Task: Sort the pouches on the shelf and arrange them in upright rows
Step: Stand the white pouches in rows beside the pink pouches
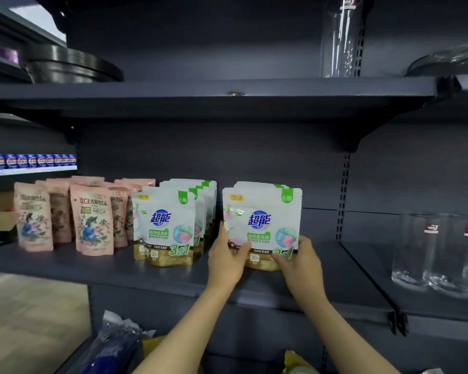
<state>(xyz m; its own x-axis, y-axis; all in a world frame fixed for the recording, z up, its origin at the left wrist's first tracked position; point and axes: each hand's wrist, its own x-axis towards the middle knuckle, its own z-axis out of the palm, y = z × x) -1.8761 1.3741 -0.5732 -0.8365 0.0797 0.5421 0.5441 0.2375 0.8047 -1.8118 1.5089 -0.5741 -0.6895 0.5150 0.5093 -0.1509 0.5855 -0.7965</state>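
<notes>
White pouches (pixel 262 222) with blue lettering and gold bottoms stand upright in a short row on the dark shelf (pixel 119 268), one behind another, and both hands hold the front of this row low down. The left hand (pixel 227 259) wraps the lower left edge of the front pouch, thumb across its face; the right hand (pixel 299 256) grips the lower right corner, fingers curled over the gold band. Just to the left, apart from the held row, a second row of the same white pouches (pixel 168 225) stands upright, running back toward the rear panel. Farther left, pink pouches (pixel 92 220) printed with a figure stand in several rows, some leaning slightly. On the adjoining shelf to the right stand clear drinking glasses (pixel 427 255), well apart from the pouches. On the shelf above rest a stack of black round trays (pixel 70 63) at left and a tall clear glass cylinder (pixel 339 39) at right. Blue cans (pixel 30 160) line a far shelf at left. Below, near the forearms, lie blurred packaged goods (pixel 114 344).
</notes>
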